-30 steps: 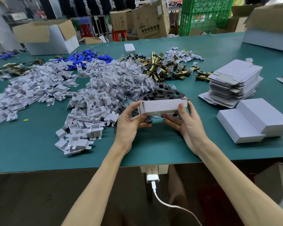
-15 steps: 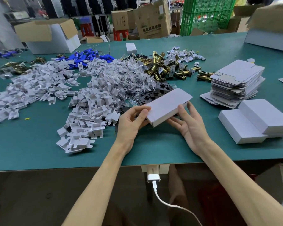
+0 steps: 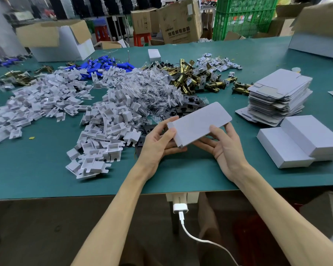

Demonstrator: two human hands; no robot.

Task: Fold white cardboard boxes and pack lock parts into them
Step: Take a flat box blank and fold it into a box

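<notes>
Supporting desk (image 3: 37, 169): everything is laid within reach of its near edge, presumably so that nothing has to be fetched.
White insert piles (image 3: 108, 121): heaped across the left and middle of the desk; loose heaps are probably kept for quick picking.
Flat box blanks (image 3: 279, 93): stacked toward the right edge, unfolded, judged to be the supply for folding.
Finished boxes (image 3: 304, 141): closed ones are set by the near right corner, one resting partly on another, apart from the parts, seemingly as the done pile.
Brass latches (image 3: 188, 77): scattered toward the far middle, behind the black plates (image 3: 190, 104).
White cardboard box (image 3: 200, 123): held clear of the desk above the middle of its near edge, tilted with its broad face upward; its left end flap appears to be getting tucked.
Left hand (image 3: 158, 141): clamped on the box's left end, thumb on top, fingers beneath.
Right hand (image 3: 225, 148): gripped on the near long edge, thumb above, fingers underneath, judged to be steadying it.
</notes>
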